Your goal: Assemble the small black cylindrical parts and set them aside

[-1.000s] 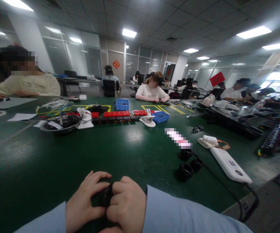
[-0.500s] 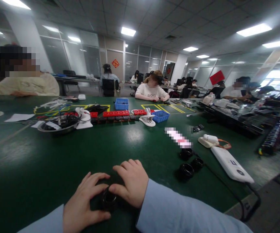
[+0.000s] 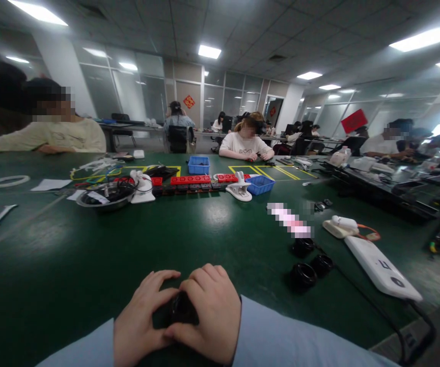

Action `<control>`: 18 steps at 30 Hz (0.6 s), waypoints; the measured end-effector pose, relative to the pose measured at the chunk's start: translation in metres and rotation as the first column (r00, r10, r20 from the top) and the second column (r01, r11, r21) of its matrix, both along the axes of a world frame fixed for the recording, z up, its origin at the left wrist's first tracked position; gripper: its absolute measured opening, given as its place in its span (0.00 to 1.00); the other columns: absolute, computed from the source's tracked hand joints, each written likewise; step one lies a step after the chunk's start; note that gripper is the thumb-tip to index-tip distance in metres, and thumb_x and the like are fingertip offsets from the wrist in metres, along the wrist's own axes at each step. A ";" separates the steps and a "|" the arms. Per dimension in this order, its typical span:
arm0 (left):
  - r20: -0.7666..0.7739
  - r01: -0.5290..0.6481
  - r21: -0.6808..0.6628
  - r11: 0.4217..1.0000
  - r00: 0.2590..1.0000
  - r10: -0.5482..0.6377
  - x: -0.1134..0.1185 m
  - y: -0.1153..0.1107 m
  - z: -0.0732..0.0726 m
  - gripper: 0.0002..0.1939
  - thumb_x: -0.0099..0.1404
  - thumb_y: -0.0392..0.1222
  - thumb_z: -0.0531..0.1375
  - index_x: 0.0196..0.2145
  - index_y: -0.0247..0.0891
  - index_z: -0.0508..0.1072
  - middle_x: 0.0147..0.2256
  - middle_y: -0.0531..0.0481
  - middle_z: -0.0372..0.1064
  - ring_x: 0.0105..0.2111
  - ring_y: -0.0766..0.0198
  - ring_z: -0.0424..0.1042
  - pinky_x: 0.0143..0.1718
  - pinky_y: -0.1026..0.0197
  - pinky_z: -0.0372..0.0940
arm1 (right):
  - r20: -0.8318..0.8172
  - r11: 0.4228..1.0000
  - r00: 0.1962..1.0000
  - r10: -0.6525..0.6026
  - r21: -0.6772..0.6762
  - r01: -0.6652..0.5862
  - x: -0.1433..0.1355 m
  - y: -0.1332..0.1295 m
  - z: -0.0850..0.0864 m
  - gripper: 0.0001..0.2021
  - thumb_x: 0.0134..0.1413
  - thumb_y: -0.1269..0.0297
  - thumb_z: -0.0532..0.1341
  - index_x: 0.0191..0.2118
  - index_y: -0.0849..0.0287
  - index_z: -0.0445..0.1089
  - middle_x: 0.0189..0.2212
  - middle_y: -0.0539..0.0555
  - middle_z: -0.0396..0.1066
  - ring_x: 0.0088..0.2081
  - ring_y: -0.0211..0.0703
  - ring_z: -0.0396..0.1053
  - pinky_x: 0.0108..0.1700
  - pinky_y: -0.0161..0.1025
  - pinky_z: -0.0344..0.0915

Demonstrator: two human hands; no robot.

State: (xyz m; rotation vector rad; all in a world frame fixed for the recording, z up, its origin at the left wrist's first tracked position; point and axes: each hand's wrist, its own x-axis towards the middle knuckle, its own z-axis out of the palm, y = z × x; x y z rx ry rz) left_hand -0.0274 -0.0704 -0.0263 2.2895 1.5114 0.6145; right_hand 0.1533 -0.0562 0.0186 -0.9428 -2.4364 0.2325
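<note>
A black ring-shaped part [image 3: 182, 309] lies low on the green table in front of me, partly hidden by my fingers. My right hand [image 3: 212, 311] is wrapped over its right side, the fingers above and the thumb at the near edge. From the left, my left hand [image 3: 143, 311] curves round the same part, its index finger and thumb reaching its edge. The two thumb tips meet or nearly meet on the near side. Three similar black rings [image 3: 303, 276] stand together to the right, beyond my right hand.
A white device [image 3: 382, 267] with a black cable lies at right. Ahead are a metal bowl [image 3: 107, 201] of cables, a red-and-black strip [image 3: 191, 182], white clamps [image 3: 239, 188] and blue bins [image 3: 260, 185]. A wrench [image 3: 1, 216] lies far left. Other people sit around.
My right hand has come down round the black ring, its thumb moving from the top to the near edge. The left hand stays beside the ring. The view has shifted slightly left.
</note>
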 end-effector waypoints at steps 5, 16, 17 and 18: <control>-0.022 -0.008 -0.008 1.000 1.000 0.008 0.000 0.000 0.000 0.24 0.43 0.45 0.67 0.41 0.46 0.73 0.50 0.46 0.62 0.51 0.45 0.59 0.54 0.38 0.50 | -0.032 0.997 0.999 0.026 -0.075 -0.029 0.000 0.001 -0.005 0.20 0.40 0.51 0.65 0.37 0.59 0.65 0.34 0.51 0.64 0.36 0.43 0.59 0.38 0.40 0.54; -0.007 -0.032 0.023 0.999 0.999 0.032 0.003 -0.001 0.000 0.22 0.43 0.37 0.64 0.40 0.48 0.74 0.49 0.48 0.64 0.51 0.46 0.60 0.55 0.36 0.44 | -0.193 0.996 0.979 0.064 -0.041 -0.073 -0.014 -0.009 -0.016 0.15 0.37 0.63 0.60 0.37 0.56 0.65 0.33 0.48 0.68 0.34 0.42 0.57 0.34 0.41 0.50; -0.006 -0.035 0.029 0.999 0.999 0.035 0.003 -0.001 0.000 0.23 0.43 0.39 0.64 0.40 0.48 0.74 0.49 0.48 0.65 0.50 0.46 0.61 0.55 0.35 0.44 | -0.160 0.996 0.983 0.086 -0.006 -0.088 -0.015 -0.008 -0.017 0.15 0.37 0.60 0.61 0.36 0.57 0.65 0.34 0.47 0.69 0.33 0.41 0.57 0.33 0.41 0.50; -0.006 -0.038 0.031 0.999 0.999 0.038 0.002 -0.001 -0.001 0.23 0.42 0.40 0.64 0.40 0.48 0.74 0.49 0.48 0.65 0.50 0.46 0.61 0.55 0.35 0.44 | -0.120 0.993 0.986 0.116 0.039 -0.112 -0.016 -0.007 -0.020 0.16 0.38 0.55 0.61 0.35 0.57 0.65 0.34 0.47 0.69 0.32 0.41 0.56 0.31 0.41 0.49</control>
